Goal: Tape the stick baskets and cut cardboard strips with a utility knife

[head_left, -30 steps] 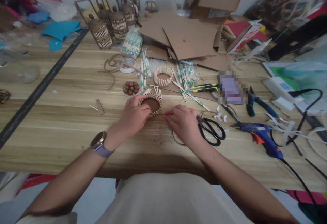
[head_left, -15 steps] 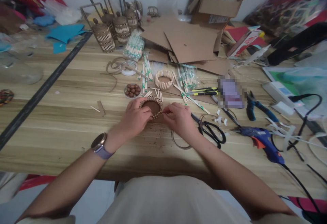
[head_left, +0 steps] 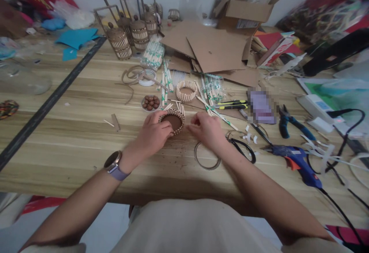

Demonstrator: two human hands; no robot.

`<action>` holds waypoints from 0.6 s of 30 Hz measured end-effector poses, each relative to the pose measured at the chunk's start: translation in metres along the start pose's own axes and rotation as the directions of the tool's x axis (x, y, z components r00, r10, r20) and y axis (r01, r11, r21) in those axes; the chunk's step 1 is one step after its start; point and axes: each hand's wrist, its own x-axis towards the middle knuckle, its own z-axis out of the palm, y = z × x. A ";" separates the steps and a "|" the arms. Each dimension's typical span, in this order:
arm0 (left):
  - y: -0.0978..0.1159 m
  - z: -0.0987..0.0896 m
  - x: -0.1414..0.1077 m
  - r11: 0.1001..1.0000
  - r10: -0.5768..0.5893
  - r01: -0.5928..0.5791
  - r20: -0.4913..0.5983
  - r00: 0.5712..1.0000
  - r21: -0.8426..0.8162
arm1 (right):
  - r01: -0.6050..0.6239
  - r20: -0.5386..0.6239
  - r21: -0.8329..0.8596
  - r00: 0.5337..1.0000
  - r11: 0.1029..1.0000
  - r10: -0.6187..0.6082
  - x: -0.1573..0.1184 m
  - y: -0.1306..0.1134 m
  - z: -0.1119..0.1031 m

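My left hand grips the near left wall of a small round basket with a brown base and a beaded-looking rim. To its right, my right hand hovers just clear of the basket, its fingers curled together; whether something tiny is pinched there cannot be made out. Below that hand lies a thin brown hoop on the table. Black-handled scissors are partly covered by my right wrist. Behind the basket stands a paler ring of short sticks, with a dish of brown beads to its left.
A blue glue gun and pliers lie on the right, with cords trailing. Cardboard sheets and a box fill the back. Several lidded, handled baskets stand back left. A dark strip crosses the left side.
My right hand has drawn away from the basket's rim to the right, opening a small gap. My left hand keeps its hold, and the view has shifted slightly.
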 end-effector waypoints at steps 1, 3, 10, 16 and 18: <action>0.001 -0.001 0.000 1.000 -0.001 0.001 -0.001 1.000 0.011 | 0.018 -0.005 -0.015 1.000 1.000 -0.018 0.001 0.001 -0.005; 0.003 -0.003 0.000 0.999 -0.003 0.003 -0.001 1.000 0.036 | 0.145 0.011 -0.062 0.989 0.987 -0.145 0.002 0.002 -0.013; 0.008 -0.011 0.000 0.996 -0.009 0.007 0.022 1.000 0.088 | 0.540 0.173 -0.218 0.841 0.813 -0.512 0.009 -0.001 -0.006; 0.010 -0.003 0.006 0.998 -0.010 0.010 0.001 1.000 0.067 | 0.555 0.179 -0.215 0.831 0.804 -0.526 0.017 0.001 0.001; 0.010 0.002 0.007 0.999 -0.008 0.010 -0.036 0.999 0.046 | 0.563 0.187 -0.201 0.825 0.802 -0.532 0.017 -0.001 0.000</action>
